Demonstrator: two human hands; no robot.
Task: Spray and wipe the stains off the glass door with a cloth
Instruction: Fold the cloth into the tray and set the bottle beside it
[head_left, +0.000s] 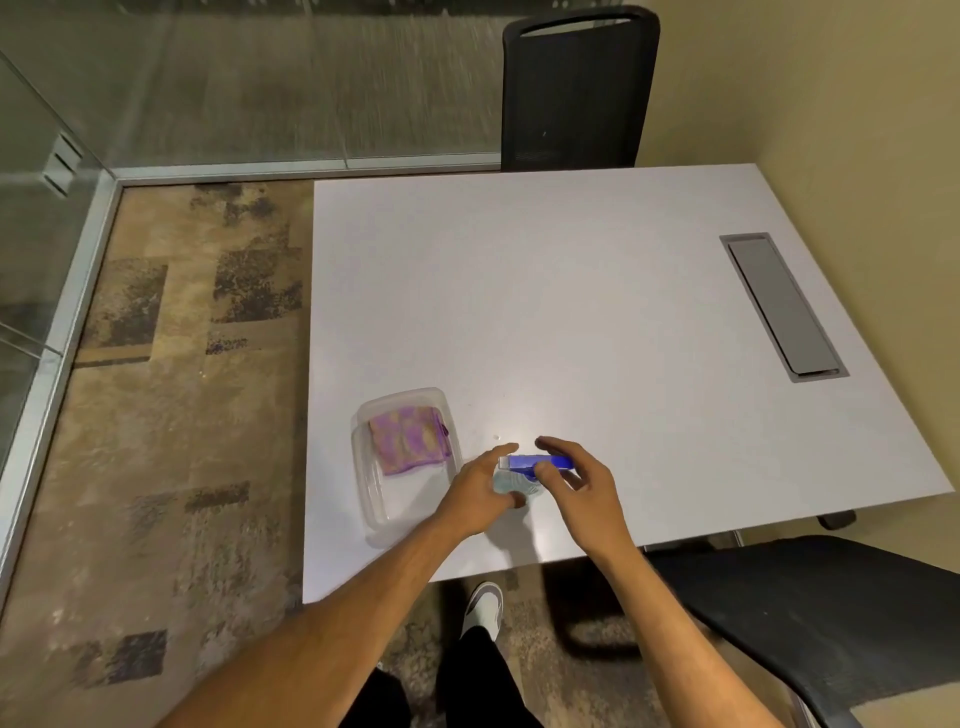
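A small clear spray bottle (511, 480) with a blue spray head (540, 461) stands on the white table (597, 312) near its front edge. My left hand (480, 493) wraps around the bottle's body from the left. My right hand (576, 486) comes in from the right, thumb touching the blue head, fingers loosely spread above it. A folded purple and yellow cloth (409, 439) lies in a clear plastic tray (387, 512) just left of the bottle. Glass walls (31, 218) run along the left and the back of the room.
A black chair (576, 88) stands behind the table's far edge and another black chair (841, 618) at the near right. A grey cable hatch (782, 306) is set into the table's right side. Patterned carpet (171, 415) covers the floor on the left.
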